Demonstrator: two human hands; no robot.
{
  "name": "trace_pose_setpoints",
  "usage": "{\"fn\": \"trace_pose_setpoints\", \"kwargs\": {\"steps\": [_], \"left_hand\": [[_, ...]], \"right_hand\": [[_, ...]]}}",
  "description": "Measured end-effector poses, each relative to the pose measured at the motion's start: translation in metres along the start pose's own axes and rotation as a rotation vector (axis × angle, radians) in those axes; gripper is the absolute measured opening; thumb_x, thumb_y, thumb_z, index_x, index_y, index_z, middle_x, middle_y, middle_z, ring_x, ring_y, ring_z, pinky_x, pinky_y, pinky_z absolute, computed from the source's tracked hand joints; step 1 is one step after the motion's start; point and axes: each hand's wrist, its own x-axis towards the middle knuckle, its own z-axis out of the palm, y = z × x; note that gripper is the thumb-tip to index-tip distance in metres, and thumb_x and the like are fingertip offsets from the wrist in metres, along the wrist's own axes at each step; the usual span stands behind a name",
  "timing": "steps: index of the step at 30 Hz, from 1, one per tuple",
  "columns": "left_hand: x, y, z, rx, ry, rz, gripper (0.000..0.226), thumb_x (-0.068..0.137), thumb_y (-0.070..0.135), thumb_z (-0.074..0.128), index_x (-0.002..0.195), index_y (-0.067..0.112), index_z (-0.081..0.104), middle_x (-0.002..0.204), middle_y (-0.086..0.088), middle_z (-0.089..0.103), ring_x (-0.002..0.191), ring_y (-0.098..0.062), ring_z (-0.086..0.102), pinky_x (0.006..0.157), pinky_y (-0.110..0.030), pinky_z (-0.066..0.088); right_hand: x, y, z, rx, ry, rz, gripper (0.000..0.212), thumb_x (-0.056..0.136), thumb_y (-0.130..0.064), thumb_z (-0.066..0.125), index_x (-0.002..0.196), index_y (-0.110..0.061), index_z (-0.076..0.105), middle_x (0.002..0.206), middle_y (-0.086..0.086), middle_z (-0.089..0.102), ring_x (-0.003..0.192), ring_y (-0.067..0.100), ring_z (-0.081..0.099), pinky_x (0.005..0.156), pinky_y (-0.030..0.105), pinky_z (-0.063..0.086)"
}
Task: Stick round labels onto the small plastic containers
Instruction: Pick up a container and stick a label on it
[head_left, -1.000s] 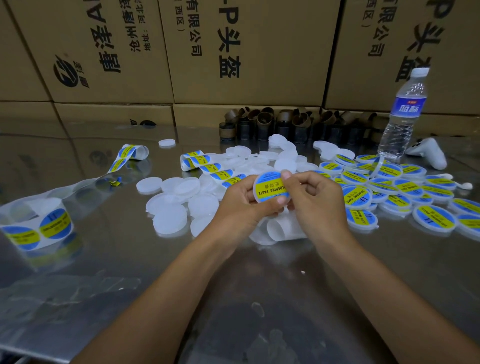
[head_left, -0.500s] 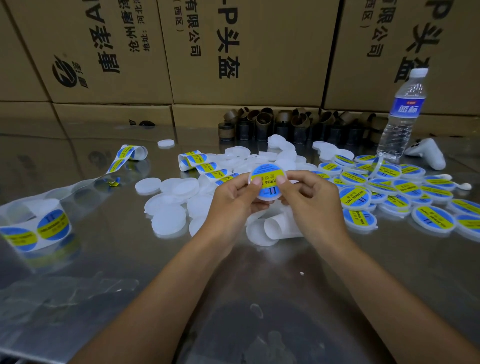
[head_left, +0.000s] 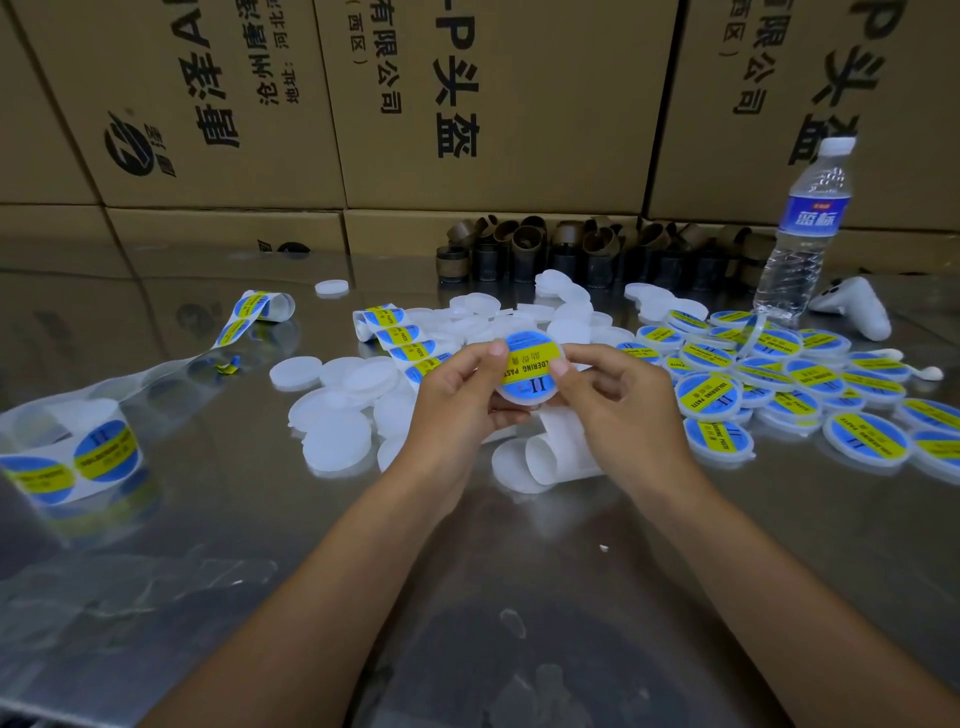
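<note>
A shiny metal table (head_left: 519, 597) is covered with stuff. At the top of the frame stand big brown boxes (head_left: 467, 104) with black writing, and below them is a row of dark little tubes (head_left: 571, 249). In the upper right stands a water bottle (head_left: 800, 234), with a white gadget (head_left: 857, 306) just beside it. In the middle of the frame the left hand (head_left: 457, 410) and the right hand (head_left: 618, 405) hold a container (head_left: 524, 392) up over the table. Both hands pinch it by its sides with curled fingers, and both thumbs press on the blue and yellow round label (head_left: 532, 364) on its top. Plain white containers (head_left: 337, 441) lie left of the hands, and labelled containers (head_left: 779, 384) lie in a heap at the right. A strip of labels (head_left: 400, 338) runs in behind the left hand, which hides its end. A curled paper (head_left: 550, 457) pokes out under the hands. A roll of labels (head_left: 78, 462) at the left edge is cut off by the frame, and so are the labelled ones at the far right. I count two hands, one held container and one bottle. Both heaps overlap too much to count, and so do the tubes.
</note>
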Motion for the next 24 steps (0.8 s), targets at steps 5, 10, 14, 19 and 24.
{"fn": "trace_pose_setpoints", "kwargs": {"steps": [5, 10, 14, 19, 24], "left_hand": [[0.0, 0.0, 0.0, 0.035, 0.008, -0.009, 0.019, 0.096, 0.025, 0.052, 0.093, 0.017, 0.069, 0.078, -0.001, 0.072, 0.069, -0.012, 0.067, 0.064, -0.021, 0.055], [0.003, 0.002, -0.003, 0.024, 0.131, 0.002, 0.015, 0.096, 0.018, 0.053, 0.09, 0.019, 0.067, 0.06, 0.008, 0.063, 0.058, -0.009, 0.062, 0.058, -0.02, 0.053], [0.005, 0.006, -0.006, -0.025, 0.256, 0.016, 0.019, 0.096, 0.011, 0.051, 0.085, 0.016, 0.065, 0.057, 0.005, 0.057, 0.049, -0.008, 0.053, 0.051, -0.018, 0.049], [0.004, 0.011, -0.008, -0.06, 0.309, 0.026, 0.022, 0.096, 0.008, 0.047, 0.082, 0.015, 0.062, 0.06, 0.0, 0.053, 0.048, -0.009, 0.05, 0.048, -0.018, 0.044], [0.006, 0.013, -0.009, -0.066, 0.349, 0.015, 0.023, 0.096, 0.005, 0.046, 0.082, 0.014, 0.062, 0.06, -0.001, 0.052, 0.045, -0.007, 0.049, 0.046, -0.017, 0.044]], "right_hand": [[0.004, 0.003, -0.004, 0.008, 0.038, 0.026, 0.009, 0.089, -0.015, 0.061, 0.09, -0.023, 0.067, 0.073, 0.002, 0.069, 0.068, 0.006, 0.065, 0.07, 0.022, 0.052], [0.021, 0.017, -0.024, 0.008, 0.306, 0.121, 0.014, 0.095, -0.015, 0.051, 0.098, -0.022, 0.063, 0.068, -0.003, 0.059, 0.048, -0.005, 0.052, 0.051, 0.007, 0.04], [0.035, 0.037, -0.045, -0.054, 0.506, 0.319, 0.021, 0.093, -0.021, 0.052, 0.105, -0.01, 0.065, 0.077, 0.008, 0.061, 0.069, 0.018, 0.058, 0.076, 0.036, 0.051], [0.037, 0.047, -0.058, -0.166, 0.584, 0.449, 0.021, 0.087, -0.027, 0.061, 0.099, -0.011, 0.068, 0.091, 0.015, 0.069, 0.09, 0.034, 0.065, 0.088, 0.045, 0.051], [0.035, 0.048, -0.06, -0.097, 0.601, 0.507, 0.012, 0.086, -0.02, 0.066, 0.091, -0.014, 0.057, 0.068, 0.013, 0.065, 0.047, 0.015, 0.061, 0.08, 0.046, 0.055]]}}
